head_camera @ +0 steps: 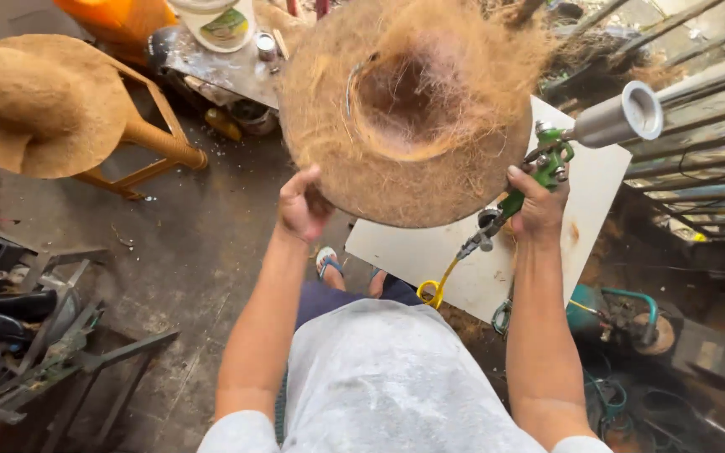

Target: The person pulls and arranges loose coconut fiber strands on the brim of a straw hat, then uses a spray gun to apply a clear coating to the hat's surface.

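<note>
L hand (302, 207) pinches fibre hat (409, 109) rim, hollow up (for access) | R hand (539, 204) fingers wrapped round spray gun (547, 159), prob. aimed inward

left hand (302, 205) grips fibre hat (404, 109); right hand (539, 201) holds spray gun (564, 147).

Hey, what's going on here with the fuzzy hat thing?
A person holds a round, wide-brimmed hat of brown coconut-like fibre, hollow side up, gripping its rim with the left hand. The right hand holds a green-handled spray gun with a metal cup beside the brim. A white board lies below. A second fibre hat rests on a yellow wooden stool to the left.
</note>
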